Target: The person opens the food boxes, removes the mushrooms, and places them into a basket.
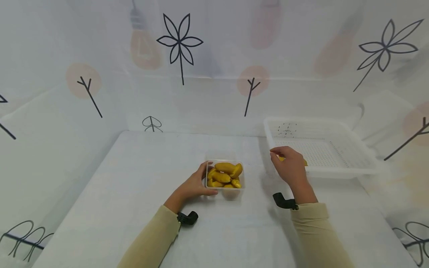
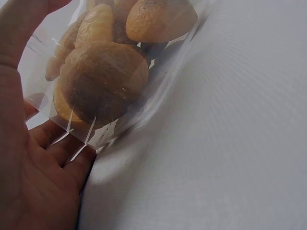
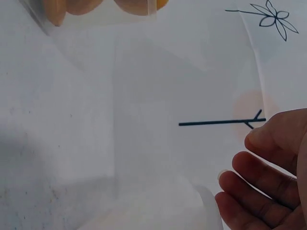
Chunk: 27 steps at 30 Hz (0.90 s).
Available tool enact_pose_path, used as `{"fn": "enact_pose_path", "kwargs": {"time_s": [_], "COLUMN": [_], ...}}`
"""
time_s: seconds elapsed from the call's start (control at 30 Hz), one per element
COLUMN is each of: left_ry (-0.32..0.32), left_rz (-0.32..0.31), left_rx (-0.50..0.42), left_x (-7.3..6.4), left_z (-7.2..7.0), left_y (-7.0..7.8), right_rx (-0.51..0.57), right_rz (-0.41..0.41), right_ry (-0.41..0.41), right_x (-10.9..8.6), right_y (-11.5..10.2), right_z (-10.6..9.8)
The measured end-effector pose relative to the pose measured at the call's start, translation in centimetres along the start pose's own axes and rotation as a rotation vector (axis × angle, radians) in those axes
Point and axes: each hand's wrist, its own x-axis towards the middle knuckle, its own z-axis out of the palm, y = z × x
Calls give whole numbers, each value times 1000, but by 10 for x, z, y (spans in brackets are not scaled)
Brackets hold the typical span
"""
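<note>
A clear plastic box [image 1: 225,188] stands on the white table, filled with several yellow, oblong, fruit-like pieces [image 1: 222,176]. My left hand [image 1: 196,185] grips the box from its left side, with the thumb along the near side and fingers around the far corner. In the left wrist view, the pieces [image 2: 103,79] press up against the see-through wall. Over the near left edge of a white basket is my right hand [image 1: 291,165], its fingers loosely bent. The right wrist view shows nothing between those fingers. Partly hidden behind the hand, something yellow [image 1: 305,162] shows in the basket.
The white perforated basket [image 1: 342,172] sits at the table's back right, against the cloth wall. White cloth [image 1: 207,104] with plant drawings encloses the table at the back and sides. The table surface [image 1: 134,178] stretches left of the box.
</note>
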Motion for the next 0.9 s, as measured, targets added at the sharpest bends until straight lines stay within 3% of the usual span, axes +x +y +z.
{"fn": "enact_pose_path", "kwargs": {"time_s": [0.17, 0.57, 0.9], "left_ry": [0, -6, 0], "left_rz": [1, 4, 2], "left_rx": [-5, -8, 2], "left_x": [0, 1, 0], "left_z": [-1, -2, -2], "left_y": [0, -1, 0], "right_rx": [12, 6, 2], "right_rz": [-37, -9, -85], "right_ry": [-34, -163, -216], "right_x": [0, -3, -9], "right_y": [-7, -21, -27], "right_z": [8, 24, 35]}}
